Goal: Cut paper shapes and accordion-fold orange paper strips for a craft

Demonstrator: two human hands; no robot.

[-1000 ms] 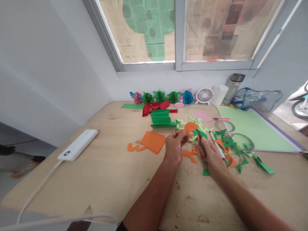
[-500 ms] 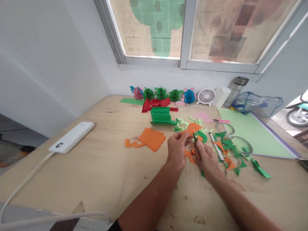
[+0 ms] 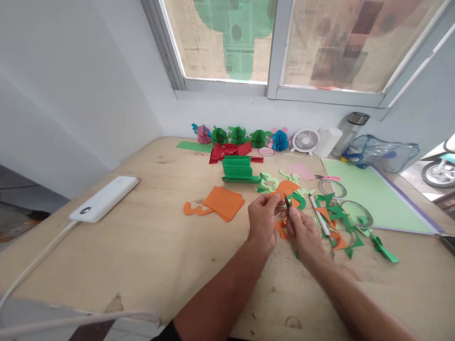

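My left hand [image 3: 262, 215] pinches a piece of orange paper [image 3: 287, 187] above the table. In my right hand [image 3: 302, 227] is a small pair of scissors [image 3: 287, 202], its blades pointing up beside the orange piece; their handles are hidden by my fingers. Under and around both hands lie orange and green paper scraps [image 3: 341, 215]. To the left of my left hand rests a stack of orange paper squares [image 3: 224, 202], with a curvy orange cut-out [image 3: 194, 209] at its side. Light green curvy cut-outs [image 3: 272, 181] lie just beyond my hands.
Folded green paper [image 3: 237, 169] and red paper pieces [image 3: 231, 150] lie farther back. A white pen [image 3: 320, 217] and tape rolls [image 3: 356, 214] sit among the scraps. Paper figures [image 3: 238, 135] and a small fan [image 3: 305, 141] line the wall. A white power bank [image 3: 104, 200] is at left.
The scissor blades look closer together than before. Both hands stay in nearly the same place, and the view has shifted slightly.
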